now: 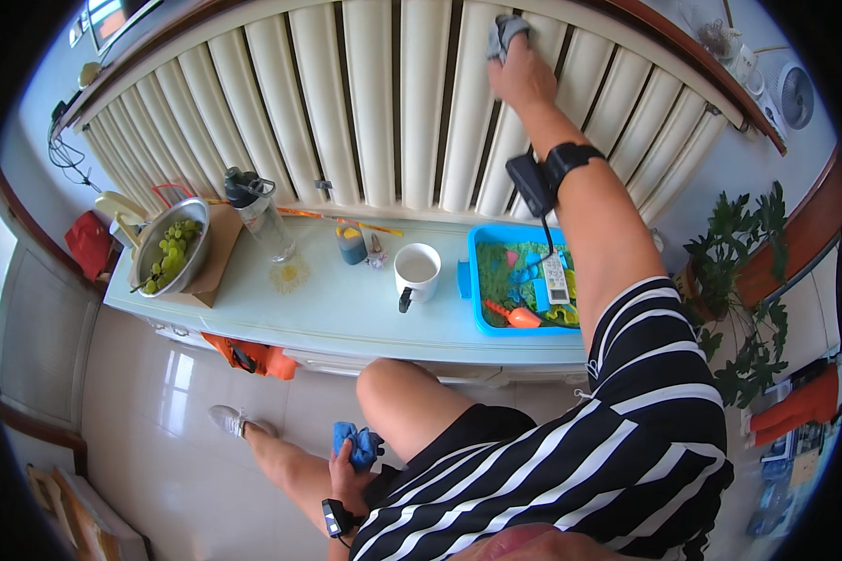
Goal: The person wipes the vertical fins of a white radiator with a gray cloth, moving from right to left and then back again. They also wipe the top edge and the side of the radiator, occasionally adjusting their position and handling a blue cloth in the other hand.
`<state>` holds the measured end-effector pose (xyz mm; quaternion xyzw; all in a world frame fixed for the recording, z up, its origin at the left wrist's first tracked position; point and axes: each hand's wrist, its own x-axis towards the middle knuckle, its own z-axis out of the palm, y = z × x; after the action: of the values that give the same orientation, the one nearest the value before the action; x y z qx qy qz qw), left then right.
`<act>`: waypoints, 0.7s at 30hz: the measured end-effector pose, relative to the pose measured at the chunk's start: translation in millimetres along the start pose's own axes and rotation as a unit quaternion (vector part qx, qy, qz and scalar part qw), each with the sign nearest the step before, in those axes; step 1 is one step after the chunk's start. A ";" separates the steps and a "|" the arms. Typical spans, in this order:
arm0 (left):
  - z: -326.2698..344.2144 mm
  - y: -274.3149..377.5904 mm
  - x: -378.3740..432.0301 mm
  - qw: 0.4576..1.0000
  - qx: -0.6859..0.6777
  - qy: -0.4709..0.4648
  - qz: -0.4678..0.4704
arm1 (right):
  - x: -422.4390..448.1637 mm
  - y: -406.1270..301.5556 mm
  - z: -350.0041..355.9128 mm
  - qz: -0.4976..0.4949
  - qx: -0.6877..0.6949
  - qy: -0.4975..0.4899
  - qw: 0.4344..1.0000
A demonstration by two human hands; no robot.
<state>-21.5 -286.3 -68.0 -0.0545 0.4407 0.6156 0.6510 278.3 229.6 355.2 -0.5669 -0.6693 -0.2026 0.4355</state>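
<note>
My right hand [524,78] is stretched up and forward, pressing a crumpled grey cloth [509,36] against the upper part of a cream column radiator [372,105]. Down by my thigh, my left hand [349,471] grips a bunched blue cloth [358,445]. Below the radiator stands a low cabinet with a pale top [337,308]. A white mug [418,273] sits on it. Under my right forearm is a blue plastic tub [471,280] of green play sand, with a white remote control [555,277] and an orange toy scoop [523,318] in it. My arm covers the tub's right side.
On the cabinet's left are a metal bowl [200,210] of green grapes, a water bottle [270,235] and a small jar of dark liquid [351,245]. An orange bag [252,356] pokes out from the cabinet front. A leafy potted plant [737,245] stands right; a fan [794,95] is beyond.
</note>
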 end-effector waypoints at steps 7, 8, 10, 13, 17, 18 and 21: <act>0.0 -1.3 5.8 0.999 0.033 0.014 0.007 | 13.8 8.5 26.6 0.010 0.374 0.060 0.925; 0.1 -2.0 6.0 0.999 0.032 0.013 0.008 | -0.8 4.3 31.2 0.048 0.348 0.076 0.933; 0.4 -3.5 5.6 0.999 0.029 0.021 0.010 | -35.6 -1.2 33.4 0.087 0.262 0.022 0.961; 0.5 -4.2 3.7 0.999 0.032 0.022 0.012 | -83.7 -6.9 26.5 0.150 0.093 -0.159 0.971; -1.6 -4.3 2.8 0.999 0.034 -0.018 0.012 | -93.1 2.5 2.6 0.070 -0.063 -0.236 0.967; -2.5 -4.9 3.2 0.999 0.030 -0.022 0.013 | -84.7 8.5 -6.8 0.046 -0.061 -0.184 0.980; -5.4 -5.9 4.3 0.999 0.032 0.021 0.019 | -34.5 29.3 -38.2 0.008 -0.118 -0.010 0.993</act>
<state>-19.8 -287.8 -76.9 -0.0379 0.4742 0.6127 0.6311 318.5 188.3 341.3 -0.6215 -0.6405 -0.2712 0.3605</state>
